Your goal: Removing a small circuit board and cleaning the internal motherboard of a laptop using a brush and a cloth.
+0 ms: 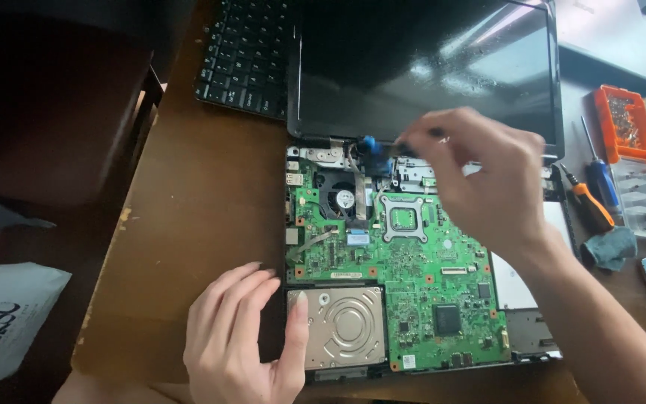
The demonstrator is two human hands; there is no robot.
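While your left hand (244, 337) rests flat and empty beside the hard drive (345, 328), your right hand (480, 176) pinches a screwdriver (383, 150) upper-centre on the motherboard (413, 277); next, keep its tip seated squarely.

You are at a makeshift electronics repair spot, likely in a home or small workshop. A worn wooden table (203, 224) with chipped edges carries an opened laptop (420, 90), its green motherboard (413, 277) and hard drive (345, 329) laid bare. A detached keyboard (244, 52) lies at the far edge. To your right sit screwdrivers (596, 191), an orange parts box (622, 123) of small screws, a clear organizer (644, 202) and a cloth (611, 247). A dark chair (54, 97) stands left.
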